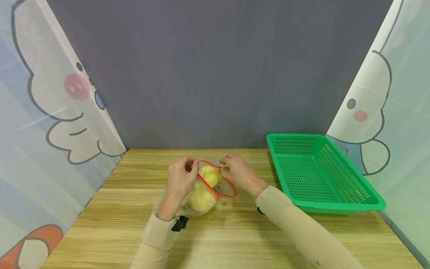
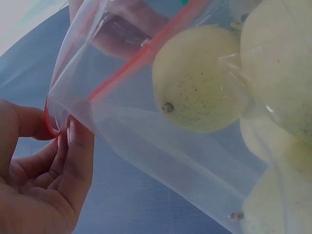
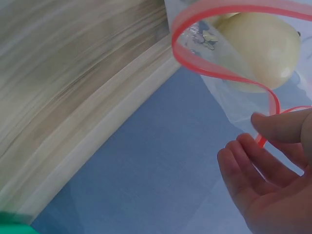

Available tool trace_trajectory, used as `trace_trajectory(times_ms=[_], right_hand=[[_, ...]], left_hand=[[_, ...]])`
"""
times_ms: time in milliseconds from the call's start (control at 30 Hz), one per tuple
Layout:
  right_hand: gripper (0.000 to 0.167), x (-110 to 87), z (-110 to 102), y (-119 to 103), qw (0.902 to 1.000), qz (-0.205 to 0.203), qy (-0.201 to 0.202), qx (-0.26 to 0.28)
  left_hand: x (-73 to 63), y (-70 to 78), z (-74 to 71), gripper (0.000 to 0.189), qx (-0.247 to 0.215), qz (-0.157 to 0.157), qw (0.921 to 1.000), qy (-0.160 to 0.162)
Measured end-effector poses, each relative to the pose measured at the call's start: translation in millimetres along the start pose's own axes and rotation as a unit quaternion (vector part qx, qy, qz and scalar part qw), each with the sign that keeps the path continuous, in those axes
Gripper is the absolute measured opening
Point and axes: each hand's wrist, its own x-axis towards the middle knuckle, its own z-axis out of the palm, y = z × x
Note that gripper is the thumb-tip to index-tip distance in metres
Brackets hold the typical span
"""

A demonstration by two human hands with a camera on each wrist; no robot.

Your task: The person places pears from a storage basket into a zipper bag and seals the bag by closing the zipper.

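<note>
A clear zip bag [image 1: 226, 186] with a red zip strip [image 2: 119, 78] holds several pale yellow, roundish fruits [image 2: 197, 80]. Its mouth gapes, with the red strip looping between the two hands in the head view. My left hand [image 1: 178, 179] pinches the bag's edge at one end of the mouth. At the opposite end, my right hand [image 1: 241, 172] pinches the red strip between thumb and fingers. Close up, the fruits show small brown specks and a short stem. The left forearm hides part of the bag's lower left.
A green slotted plastic basket [image 1: 304, 175] sits on the wooden table [image 1: 111, 216] to the right of my right hand. Behind the table stands a dark grey panel [image 1: 215, 74]. Curtains with cartoon prints [image 1: 57, 93] flank both sides.
</note>
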Motion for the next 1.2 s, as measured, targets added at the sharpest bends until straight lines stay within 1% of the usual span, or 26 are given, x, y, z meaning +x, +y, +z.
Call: trace_trajectory(times_ms=[167,233,300,400,433,500,567,600,667,767,800,867,967,1000,1100,1133,1200], right_hand=[[0.020,1.1,1,1,0.9989,-0.027,-0.007,-0.037],[0.018,1.1,1,1,0.9987,-0.026,-0.010,-0.042],[0.017,0.8,1,2,0.9987,-0.021,-0.015,-0.043],[0.015,0.3,0,4,0.9991,-0.016,-0.014,-0.036],[0.014,0.1,0,4,0.9992,-0.017,-0.013,-0.035],[0.015,0.1,0,5,0.9994,-0.018,-0.010,-0.028],[0.015,0.7,-1,5,0.9995,-0.017,-0.009,-0.025],[0.015,1.1,-2,5,0.9995,-0.017,-0.009,-0.023],[0.015,1.7,-3,4,0.9996,-0.014,-0.012,-0.021],[0.014,2.7,-5,3,0.9996,-0.009,-0.015,-0.021],[0.014,2.8,-5,3,0.9996,-0.008,-0.017,-0.021],[0.014,3.2,-5,3,0.9996,-0.006,-0.020,-0.021],[0.013,3.3,-5,2,0.9996,-0.006,-0.021,-0.015],[0.013,3.5,-6,3,0.9997,-0.008,-0.021,-0.013],[0.012,3.8,-7,4,0.9996,-0.014,-0.023,-0.009],[0.012,3.8,-8,5,0.9996,-0.014,-0.024,-0.010],[0.011,3.7,-11,7,0.9995,-0.008,-0.030,-0.009]], left_hand=[[-0.7,1.3,0.7,0.010,0.002,-0.001,1.0000,-0.007],[-1.1,0.8,1.4,0.010,0.008,0.008,0.9999,-0.009],[-1.7,1.2,1.6,0.012,0.021,0.023,0.9995,-0.007],[-4.0,5.0,0.5,0.017,0.064,0.063,0.9959,-0.007],[-5.6,8.1,-0.3,0.020,0.083,0.076,0.9936,-0.006],[-10.5,16.3,-2.5,0.025,0.126,0.092,0.9876,-0.016],[-18.0,25.8,-4.5,0.033,0.173,0.103,0.9789,-0.034],[-22.7,30.4,-4.9,0.038,0.197,0.103,0.9739,-0.046],[-33.3,38.4,-4.4,0.046,0.251,0.108,0.9597,-0.066],[-48.8,43.4,1.6,0.058,0.321,0.137,0.9343,-0.074],[-53.8,44.2,4.4,0.061,0.344,0.147,0.9242,-0.078],[-62.2,43.9,10.6,0.064,0.378,0.169,0.9063,-0.084],[-71.4,41.2,18.7,0.063,0.417,0.199,0.8812,-0.102],[-73.6,39.8,20.9,0.059,0.426,0.208,0.8740,-0.108],[-76.1,35.9,24.3,0.041,0.441,0.230,0.8600,-0.113],[-75.7,34.7,24.6,0.035,0.444,0.234,0.8575,-0.113],[-73.7,32.7,22.9,0.027,0.443,0.238,0.8573,-0.112]])
